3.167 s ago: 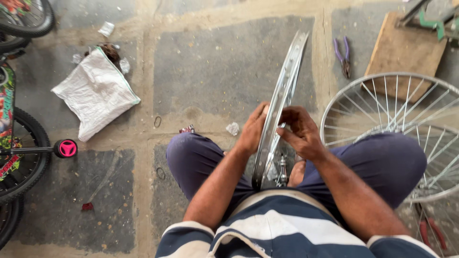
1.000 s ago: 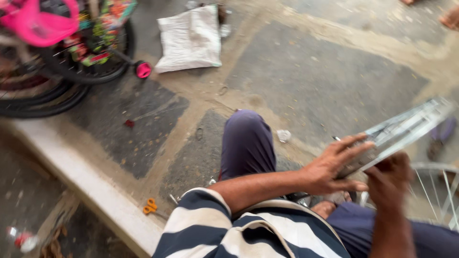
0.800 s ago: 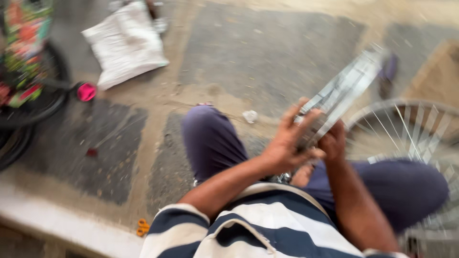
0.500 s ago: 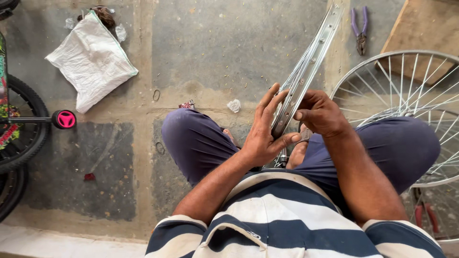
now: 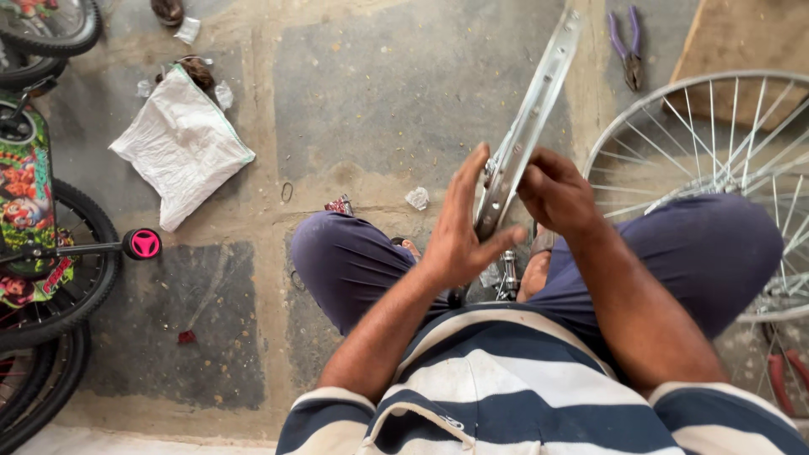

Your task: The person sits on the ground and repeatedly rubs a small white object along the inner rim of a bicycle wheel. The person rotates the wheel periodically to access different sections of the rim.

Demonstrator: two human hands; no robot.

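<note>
Since half a second ago, our left hand (image 5: 459, 232) is opening, fingers spread, palm pressing the bare metal wheel rim (image 5: 527, 126). Our right hand (image 5: 556, 190) is curling closed around the rim's other side. Standing upright between our knees, the rim is looking stiff, light and slick; gripping its edges seems safest.

white sack (image 5: 181, 145), purple pliers (image 5: 628, 46), spoked wheel (image 5: 716, 143).
</note>
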